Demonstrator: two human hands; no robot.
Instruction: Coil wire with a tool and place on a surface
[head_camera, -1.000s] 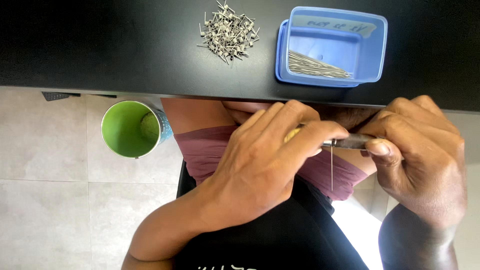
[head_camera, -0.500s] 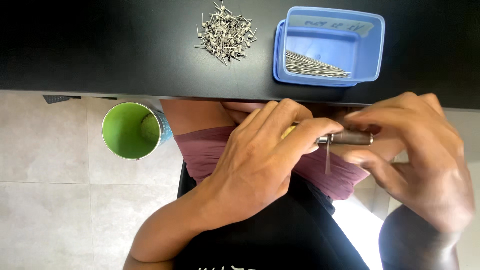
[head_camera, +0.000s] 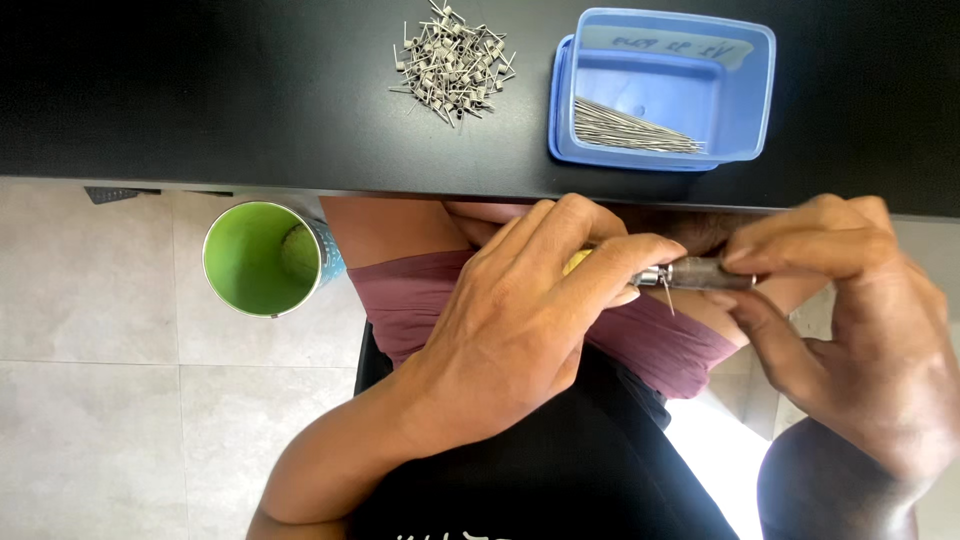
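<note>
So there's a green cup (head_camera: 262, 258) standing on the tiled floor over on the left, and the left hand (head_camera: 520, 330) has its fingers curled shut round the yellow-handled end of a small metal tool (head_camera: 690, 273), held just below the black table's edge (head_camera: 200, 120). A short bit of wire (head_camera: 666, 297) sticks down from the tool, and the right hand (head_camera: 860, 330) pinches the tool's metal barrel between thumb and fingertips. Up on the table sit a pile of little wire coils (head_camera: 450, 62) and, further right, a blue tub (head_camera: 660, 88) with straight wires in it

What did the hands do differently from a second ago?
The thin wire hanging below the metal tool got much shorter. The right hand shifted its fingers onto the tool's barrel; the left hand kept its grip. The wire pile, blue box and green cup stayed put.
</note>
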